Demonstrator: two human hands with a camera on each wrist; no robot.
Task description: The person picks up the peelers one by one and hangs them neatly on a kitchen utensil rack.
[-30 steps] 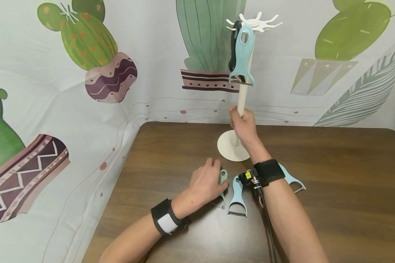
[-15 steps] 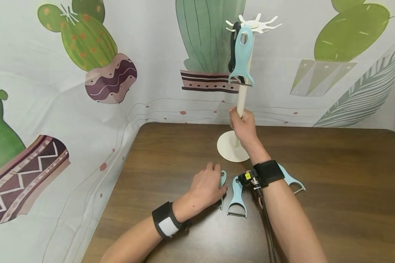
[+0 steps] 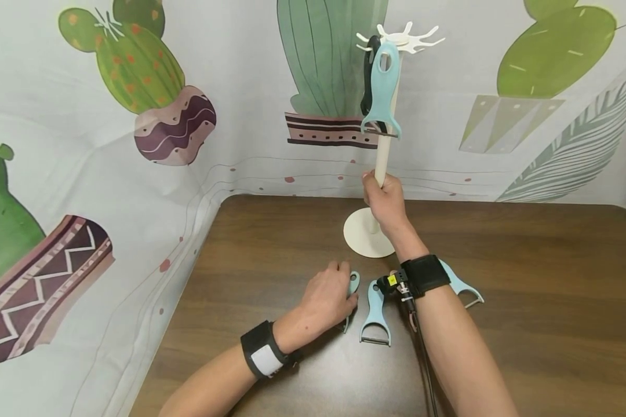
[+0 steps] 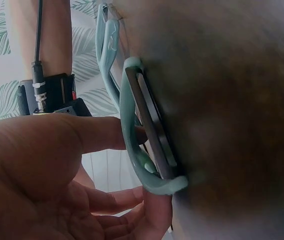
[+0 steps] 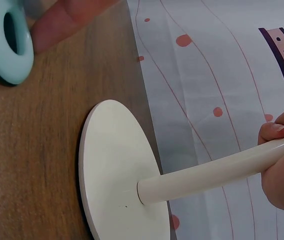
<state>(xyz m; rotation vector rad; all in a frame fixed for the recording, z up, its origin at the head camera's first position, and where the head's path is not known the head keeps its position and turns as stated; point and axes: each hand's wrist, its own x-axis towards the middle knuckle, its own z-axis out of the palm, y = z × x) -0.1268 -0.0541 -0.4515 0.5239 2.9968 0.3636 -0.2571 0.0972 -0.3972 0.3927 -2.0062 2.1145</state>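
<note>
My left hand pinches a green Y-shaped peeler between thumb and fingers, low over the table. In the left wrist view this peeler is turned onto its side, its blade facing the wood. My right hand grips the post of a cream stand, just above its round base. From the stand's hooks hang a light blue peeler and, behind it, a black one. Another light blue peeler lies on the table, right of my left hand.
A further light blue peeler lies partly hidden behind my right forearm. Something pinkish shows beside the cable under that wrist. Cactus-printed cloth hangs behind and left of the brown table.
My left hand has drawn slightly down and its fingers have closed in on the green peeler, which has turned from lying flatter onto its side. My right hand stays on the post.
</note>
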